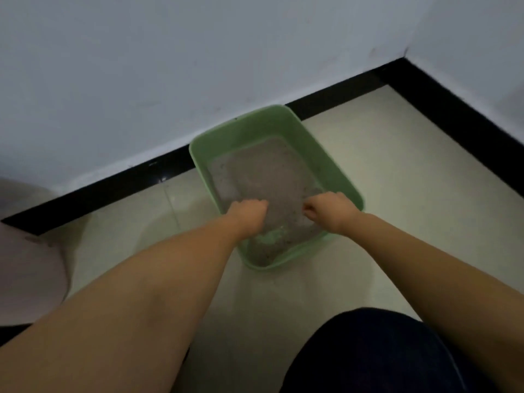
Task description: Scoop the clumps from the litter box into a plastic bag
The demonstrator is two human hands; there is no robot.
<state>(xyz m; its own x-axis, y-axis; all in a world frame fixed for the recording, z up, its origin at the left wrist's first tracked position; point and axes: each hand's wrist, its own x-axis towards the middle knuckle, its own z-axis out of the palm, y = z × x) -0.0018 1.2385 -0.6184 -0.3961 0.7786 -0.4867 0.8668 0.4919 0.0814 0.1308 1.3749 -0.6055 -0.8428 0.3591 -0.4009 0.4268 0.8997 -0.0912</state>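
A green plastic litter box (249,129) stands on the floor against the wall, holding grey litter (263,171) with dark specks. My left hand (246,214) and my right hand (329,211) hover over the near half of the box, both with fingers curled. Between them hangs what looks like a thin, translucent plastic bag (283,219), each hand pinching one side; the blur makes it hard to be sure. A pale green patch (270,237) shows in the litter below the hands. No scoop is visible.
A white wall with a black skirting board (113,182) runs behind the box and turns a corner at the back right. A pale rounded object (28,251) sits at the left edge. My dark-clothed knee (368,350) is at the bottom right. The floor is pale tile.
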